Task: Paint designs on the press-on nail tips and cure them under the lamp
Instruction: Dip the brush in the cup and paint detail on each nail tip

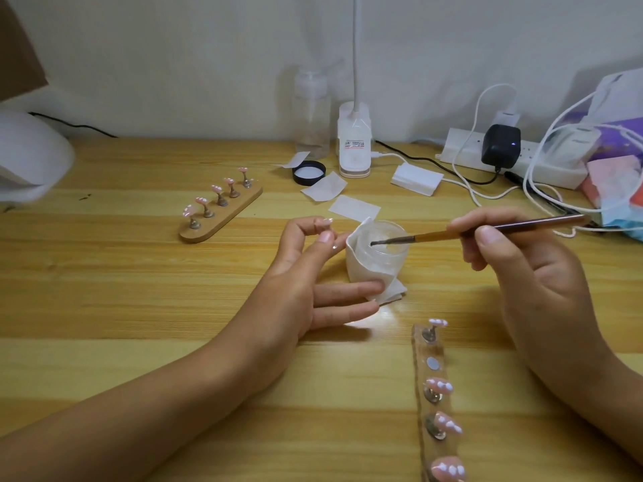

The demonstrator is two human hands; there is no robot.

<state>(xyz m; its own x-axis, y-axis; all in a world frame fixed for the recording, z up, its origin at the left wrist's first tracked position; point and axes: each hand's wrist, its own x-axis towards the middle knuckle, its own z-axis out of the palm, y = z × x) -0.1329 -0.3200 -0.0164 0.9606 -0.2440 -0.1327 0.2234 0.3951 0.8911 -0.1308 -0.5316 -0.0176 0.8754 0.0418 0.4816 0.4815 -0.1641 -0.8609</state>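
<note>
While the right hand dips the brush, the person's left hand rests its lower fingers against the small clear jar, seemingly to steady it. A white wipe wraps the jar, probably to catch drips. The left grip is a narrow pinch of thumb and forefinger on what appears to be one nail tip, raised clear of the jar. The right grip holds the brush pen-fashion, with its bristles inside the jar mouth.

The near holder reaches the table's front edge with four painted tips and one bare magnet. The far holder carries five. What looks like the curing lamp sits at the left edge, with open table between it and the hands. Cables crowd the right.
</note>
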